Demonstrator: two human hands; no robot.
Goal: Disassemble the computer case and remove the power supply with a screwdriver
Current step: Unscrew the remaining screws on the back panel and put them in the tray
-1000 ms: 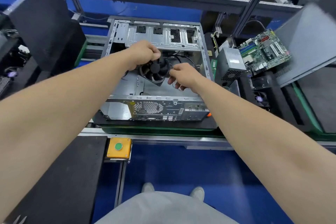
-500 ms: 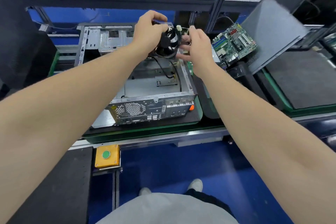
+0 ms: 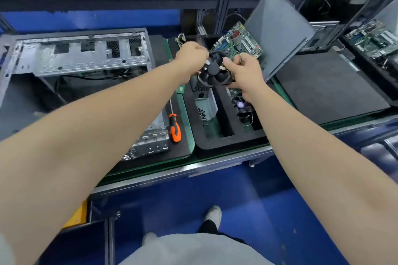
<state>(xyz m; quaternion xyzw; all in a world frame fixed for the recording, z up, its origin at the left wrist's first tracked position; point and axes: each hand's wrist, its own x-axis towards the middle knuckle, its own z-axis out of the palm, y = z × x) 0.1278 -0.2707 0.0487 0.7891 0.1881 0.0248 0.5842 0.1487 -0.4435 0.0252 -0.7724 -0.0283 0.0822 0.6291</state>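
Conveyor bench (image 3: pixel 193 166), blue floor below. My left hand (image 3: pixel 190 58) and right hand (image 3: pixel 243 71) both curl round black fan (image 3: pixel 215 70), holding it over foam tray (image 3: pixel 215 144), I judge for sorting. Open case (image 3: pixel 81 60) left; screwdriver (image 3: pixel 174 127) lies beside it, idle.

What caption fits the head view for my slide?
Left hand and right hand hold black fan over foam tray, beside open case.

The left hand (image 3: pixel 190 58) and right hand (image 3: pixel 245 73) hold a fan (image 3: pixel 215 71) over the foam tray (image 3: pixel 217 142). Below, a box of screws (image 3: pixel 206 103) sits in one slot, and the slot's near end is free. Another fan (image 3: pixel 243 107) fills the next slot. A grey panel (image 3: pixel 277 34) leans close on the right.
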